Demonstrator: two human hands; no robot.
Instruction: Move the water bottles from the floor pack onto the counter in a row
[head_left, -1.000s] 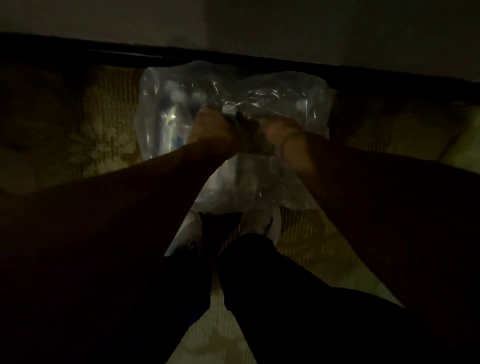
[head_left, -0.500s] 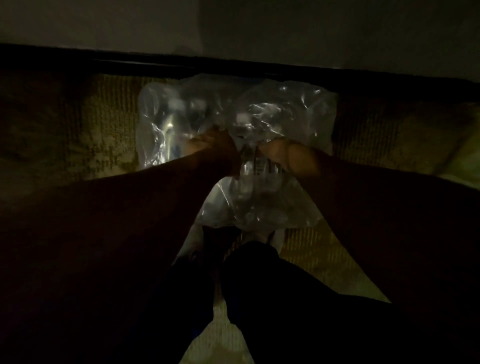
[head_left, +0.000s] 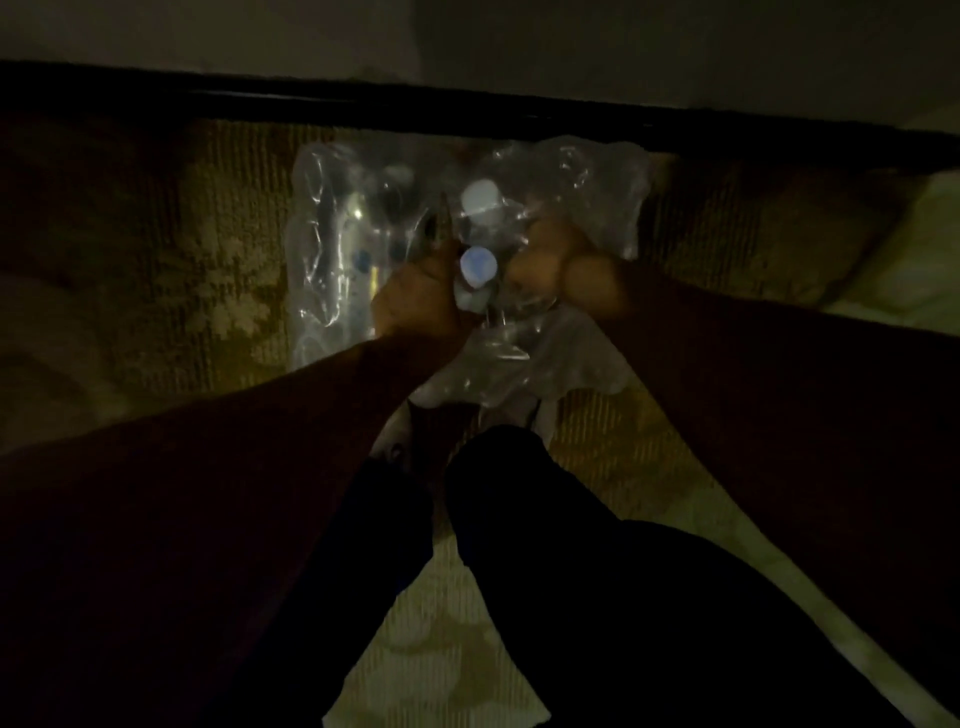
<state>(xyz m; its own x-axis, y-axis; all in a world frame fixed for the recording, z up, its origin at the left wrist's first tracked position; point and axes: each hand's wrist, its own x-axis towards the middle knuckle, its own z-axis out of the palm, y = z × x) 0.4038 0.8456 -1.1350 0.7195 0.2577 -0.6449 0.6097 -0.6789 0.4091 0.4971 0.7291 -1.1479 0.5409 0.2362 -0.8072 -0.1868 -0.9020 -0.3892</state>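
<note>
The pack of water bottles (head_left: 332, 249) sits on the patterned carpet (head_left: 156, 249) directly ahead of the person's shoes, its far edge close against the dark baseboard (head_left: 467, 111), and its clear plastic wrap (head_left: 587, 187) is parted in the middle. In that gap two bottle caps show, a whiter one (head_left: 480, 197) farther off and a bluish one (head_left: 478, 264) nearer, and both face up at the camera, so the bottles appear to stand upright with their long axes running straight up toward the hands. The left hand (head_left: 415, 306) lies just left of the bluish cap with a finger reaching forward along the torn edge; it seems to hold the wrap aside, though the dim light leaves its hold uncertain. The right hand (head_left: 563, 270) is bunched just right of the same cap, fingers curled, apparently gripping a fold of the plastic. The nearer bottle thus stands between the two hands, about equally close to each, with the left perhaps touching it. Judged from this, the lift calls for a straight upward pull through the opening. No counter is in view, and no bottle has left the pack.
</note>
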